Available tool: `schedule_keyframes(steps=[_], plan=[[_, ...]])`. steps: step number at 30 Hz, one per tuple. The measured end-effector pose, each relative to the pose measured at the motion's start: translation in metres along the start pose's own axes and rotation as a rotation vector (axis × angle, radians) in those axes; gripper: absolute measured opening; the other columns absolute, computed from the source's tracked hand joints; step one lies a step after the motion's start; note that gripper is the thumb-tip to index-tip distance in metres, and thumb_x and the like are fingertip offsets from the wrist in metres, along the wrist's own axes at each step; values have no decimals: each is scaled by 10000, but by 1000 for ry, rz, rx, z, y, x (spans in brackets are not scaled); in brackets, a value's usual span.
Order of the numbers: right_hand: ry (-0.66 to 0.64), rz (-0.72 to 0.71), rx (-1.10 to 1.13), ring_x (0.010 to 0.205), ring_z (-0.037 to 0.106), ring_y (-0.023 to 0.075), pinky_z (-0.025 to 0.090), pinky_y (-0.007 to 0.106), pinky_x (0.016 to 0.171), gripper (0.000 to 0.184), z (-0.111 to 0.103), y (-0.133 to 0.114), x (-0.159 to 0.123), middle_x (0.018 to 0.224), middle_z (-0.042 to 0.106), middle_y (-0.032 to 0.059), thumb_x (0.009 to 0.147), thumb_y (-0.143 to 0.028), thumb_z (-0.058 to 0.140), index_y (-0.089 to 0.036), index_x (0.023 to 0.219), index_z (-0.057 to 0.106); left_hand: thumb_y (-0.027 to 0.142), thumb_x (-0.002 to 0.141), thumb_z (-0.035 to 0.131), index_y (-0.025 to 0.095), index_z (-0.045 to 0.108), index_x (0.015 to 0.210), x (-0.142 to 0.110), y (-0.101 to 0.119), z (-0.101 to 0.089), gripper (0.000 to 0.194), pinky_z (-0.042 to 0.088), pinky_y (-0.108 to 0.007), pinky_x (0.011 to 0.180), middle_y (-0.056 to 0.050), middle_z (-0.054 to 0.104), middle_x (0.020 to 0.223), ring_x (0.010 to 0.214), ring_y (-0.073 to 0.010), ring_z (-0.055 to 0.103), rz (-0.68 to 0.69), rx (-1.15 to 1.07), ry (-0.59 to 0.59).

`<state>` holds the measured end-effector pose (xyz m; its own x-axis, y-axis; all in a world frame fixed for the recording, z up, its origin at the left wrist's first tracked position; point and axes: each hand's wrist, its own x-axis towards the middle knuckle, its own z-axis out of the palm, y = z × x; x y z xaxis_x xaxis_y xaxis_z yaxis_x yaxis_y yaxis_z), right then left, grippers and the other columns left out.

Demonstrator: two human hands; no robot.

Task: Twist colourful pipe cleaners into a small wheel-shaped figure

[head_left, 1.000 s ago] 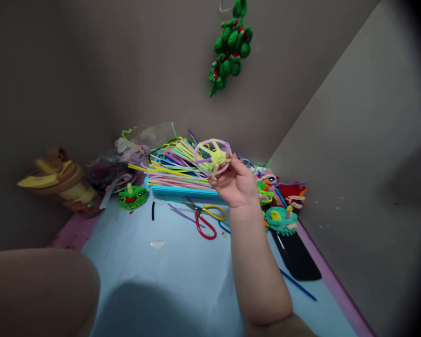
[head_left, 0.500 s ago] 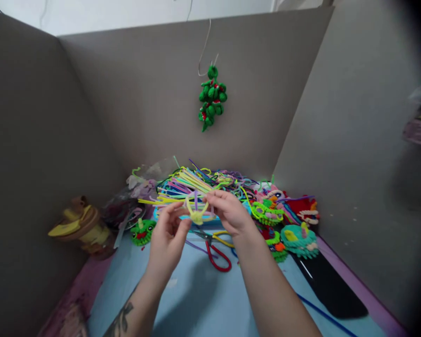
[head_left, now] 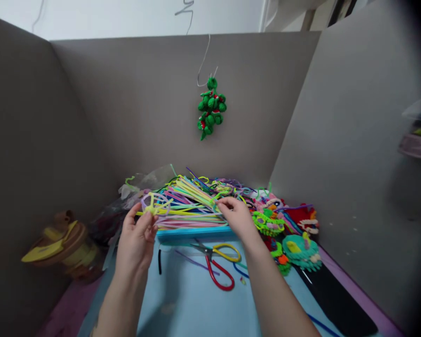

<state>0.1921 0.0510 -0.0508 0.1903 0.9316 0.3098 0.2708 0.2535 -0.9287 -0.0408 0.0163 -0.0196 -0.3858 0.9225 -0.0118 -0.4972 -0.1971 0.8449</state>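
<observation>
Head view: the left hand [head_left: 136,236] pinches the frame [head_left: 150,209], a lilac ring with yellow spokes, up at the left, in front of the left end of the stems [head_left: 192,193]. The right hand [head_left: 239,219] has its fingertips bunched at their right side; whether it grips one I cannot tell. The step in hand looks like picking out a stem; that calls for a fingertip pinch and a pull along its length. The frame's yellow hub faces near, one spoke pointing right; being round, it shows no clear long axis. Many stems run far-left to near-right above the tray [head_left: 196,233].
</observation>
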Motion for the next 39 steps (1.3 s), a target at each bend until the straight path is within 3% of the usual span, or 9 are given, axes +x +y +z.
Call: schedule_keyframes(steps=[3, 8, 15, 19, 24, 28, 33, 35, 39], plan=[[-128, -77, -221, 683, 568, 172, 406, 283, 663, 158, 16, 5, -6, 709, 661, 22, 733, -208, 527, -189, 726, 684, 107, 584, 743, 250, 549, 1076, 0, 5, -2, 548, 487, -140, 488, 27, 603, 701, 599, -95, 619, 19, 6, -41], [-160, -121, -466, 802, 590, 188, 420, 282, 740, 209, 39, 8, -6, 815, 685, 43, 776, -172, 482, -188, 795, 689, 139, 560, 769, 245, 568, 1084, 2, 11, -5, 571, 510, -149, 546, 37, 566, 707, 640, -96, 625, 121, -24, -36], [-121, -176, -925, 993, 553, 201, 396, 266, 837, 259, 75, -8, 41, 1035, 635, 110, 860, -150, 411, -169, 1004, 625, 159, 572, 763, 248, 560, 1105, 2, 21, -8, 577, 503, -166, 569, 31, 565, 747, 659, -98, 627, 152, -56, -36], [-261, -118, -1158, 972, 577, 226, 424, 293, 777, 246, 81, -10, 57, 1005, 643, 151, 842, -124, 442, -124, 1044, 584, 154, 574, 760, 239, 567, 1095, 1, 26, -10, 563, 502, -162, 566, 28, 572, 752, 637, -84, 610, 115, -97, -39], [-355, -130, -1255, 938, 601, 250, 442, 318, 739, 271, 71, -12, 54, 983, 650, 173, 817, -74, 419, -107, 1004, 612, 148, 562, 765, 240, 574, 1088, 3, 26, -11, 567, 490, -150, 545, 25, 578, 751, 632, -82, 606, 50, -151, -52], [-365, -199, -1316, 993, 575, 268, 419, 333, 804, 248, 58, -29, 53, 1017, 628, 217, 794, -82, 448, -76, 942, 647, 130, 547, 766, 236, 577, 1089, 4, 24, -12, 584, 485, -144, 541, 37, 561, 719, 610, -71, 591, -4, -178, -41], [-312, -88, -1327, 885, 620, 257, 416, 332, 762, 247, 20, -52, 60, 944, 664, 172, 796, -222, 487, -133, 972, 635, 134, 587, 735, 235, 567, 1111, 6, 20, -15, 560, 421, -123, 450, 38, 555, 699, 529, -45, 522, -94, -189, -61], [-236, -37, -1309, 835, 628, 244, 409, 315, 719, 234, 1, -55, 62, 899, 680, 141, 784, -208, 462, -166, 929, 641, 131, 599, 721, 235, 563, 1117, 8, 17, -15, 552, 404, -128, 433, 37, 550, 685, 519, -49, 508, -134, -202, -78], [92, -77, -1007, 777, 603, 188, 373, 248, 630, 271, -21, -45, 55, 855, 682, 81, 803, -225, 377, -185, 868, 637, 137, 615, 711, 242, 567, 1118, 6, 11, -12, 533, 395, -130, 440, 39, 541, 685, 521, -46, 499, -179, -183, -88]])
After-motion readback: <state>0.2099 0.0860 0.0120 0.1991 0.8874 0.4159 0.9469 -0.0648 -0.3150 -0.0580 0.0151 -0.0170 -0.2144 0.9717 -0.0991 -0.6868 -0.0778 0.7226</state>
